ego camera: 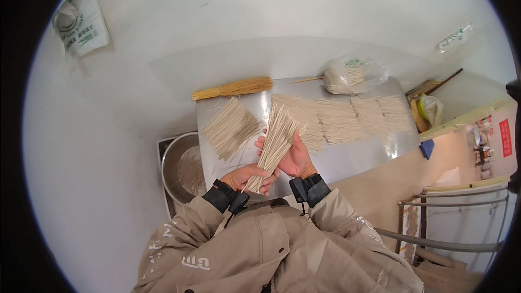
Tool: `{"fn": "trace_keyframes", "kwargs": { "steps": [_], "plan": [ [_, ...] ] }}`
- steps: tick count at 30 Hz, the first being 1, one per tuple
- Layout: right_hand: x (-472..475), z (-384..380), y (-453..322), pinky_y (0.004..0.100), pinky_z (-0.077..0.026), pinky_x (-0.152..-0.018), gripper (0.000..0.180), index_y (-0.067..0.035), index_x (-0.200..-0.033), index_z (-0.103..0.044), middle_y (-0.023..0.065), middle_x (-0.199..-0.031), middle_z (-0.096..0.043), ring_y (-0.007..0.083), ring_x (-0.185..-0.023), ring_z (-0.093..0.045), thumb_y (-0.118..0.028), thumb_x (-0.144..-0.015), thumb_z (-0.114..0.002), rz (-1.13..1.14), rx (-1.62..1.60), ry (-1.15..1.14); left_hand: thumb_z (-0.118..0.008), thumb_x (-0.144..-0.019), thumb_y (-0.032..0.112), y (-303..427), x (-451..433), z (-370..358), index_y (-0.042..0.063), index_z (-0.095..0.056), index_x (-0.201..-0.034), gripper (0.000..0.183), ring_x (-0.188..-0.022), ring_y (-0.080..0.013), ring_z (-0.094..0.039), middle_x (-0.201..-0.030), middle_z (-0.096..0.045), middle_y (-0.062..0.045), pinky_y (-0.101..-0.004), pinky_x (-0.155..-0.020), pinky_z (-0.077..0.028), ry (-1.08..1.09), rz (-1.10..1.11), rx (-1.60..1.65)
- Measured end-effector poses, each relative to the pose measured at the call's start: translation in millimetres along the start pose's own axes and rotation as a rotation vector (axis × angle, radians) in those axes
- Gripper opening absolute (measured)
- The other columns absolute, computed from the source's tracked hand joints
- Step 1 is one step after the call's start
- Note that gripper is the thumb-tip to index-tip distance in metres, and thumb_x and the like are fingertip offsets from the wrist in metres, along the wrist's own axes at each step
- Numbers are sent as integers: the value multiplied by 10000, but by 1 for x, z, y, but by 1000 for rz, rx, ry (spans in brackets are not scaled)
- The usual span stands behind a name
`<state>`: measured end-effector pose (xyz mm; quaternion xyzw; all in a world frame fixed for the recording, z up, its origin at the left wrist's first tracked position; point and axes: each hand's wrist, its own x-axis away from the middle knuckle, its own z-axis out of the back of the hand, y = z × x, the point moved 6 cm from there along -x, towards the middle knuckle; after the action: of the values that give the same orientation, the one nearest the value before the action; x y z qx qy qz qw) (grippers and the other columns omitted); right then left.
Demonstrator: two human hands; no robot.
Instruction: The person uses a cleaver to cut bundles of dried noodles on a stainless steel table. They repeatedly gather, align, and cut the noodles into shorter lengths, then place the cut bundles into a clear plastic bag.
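Between my two hands rests a loose bundle of dried noodles (276, 138), tilted with its upper ends fanned out. My left hand (244, 177) grips the lower end, its thumb across the strands. Under the upper part, my right hand (299, 156) supports the bundle with its fingers around the back. To the left, a flat pile of noodles (230, 128) lies on the steel tabletop (346, 160). Several more noodle piles (336, 120) lie in a row on the right, partly overlapping. A few stray strands are scattered near my left hand.
A straw whisk broom (234, 87) lies along the table's back edge. Farther right sits a clear plastic bag (354, 77) with noodles inside. A round metal pot (183, 169) stands at the table's left side. White wall borders the back and left; a metal railing (439, 244) is at right.
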<state>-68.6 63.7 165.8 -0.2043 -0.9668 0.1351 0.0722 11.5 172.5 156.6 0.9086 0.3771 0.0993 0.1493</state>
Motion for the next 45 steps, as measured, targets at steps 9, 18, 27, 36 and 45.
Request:
{"fn": "trace_keyframes", "kwargs": {
  "steps": [9,18,27,36,45],
  "plan": [
    [44,11,-77,426,-588,-892,134,-43,-1131,-635,61,-879,-638,224,-840,-661,-132,-1036,-664,204,106,501,-525,-1068,523,1,-75,22,-28,-621,-1298,604,-1059,-302,-724,-1170,-721,-165,-460,-1002,-582,347,-45,-67],
    [22,72,-149,402,-562,-831,51,-81,-1020,-615,33,-835,-593,209,-815,-619,-94,-1005,-662,524,60,599,-432,-1076,480,36,-165,74,28,-641,-1212,516,-1033,-279,-697,-1196,-714,-148,-459,-900,-589,873,-553,242],
    [-12,124,-331,427,-576,-738,107,-46,-981,-605,79,-833,-628,254,-757,-644,-137,-1025,-641,533,-55,483,-416,-1100,556,96,-245,64,51,-512,-1434,613,-1350,-250,-539,-1431,-587,-116,-452,-1177,-381,1045,-692,2],
    [-37,270,-557,427,-628,-780,242,-44,-896,-598,104,-858,-667,278,-805,-693,-205,-1076,-576,363,91,683,-487,-1101,450,58,-131,86,36,-468,-1490,569,-1323,-310,-573,-1479,-541,-149,-463,-1091,-480,1394,-674,-117],
    [-75,366,-561,405,-568,-601,174,-34,-907,-595,97,-895,-682,239,-725,-656,-178,-1004,-585,568,199,1142,-457,-1112,461,14,-85,80,38,-453,-1505,577,-1261,-300,-603,-1415,-575,-134,-449,-1040,-500,1541,-687,12]
  ]
}}
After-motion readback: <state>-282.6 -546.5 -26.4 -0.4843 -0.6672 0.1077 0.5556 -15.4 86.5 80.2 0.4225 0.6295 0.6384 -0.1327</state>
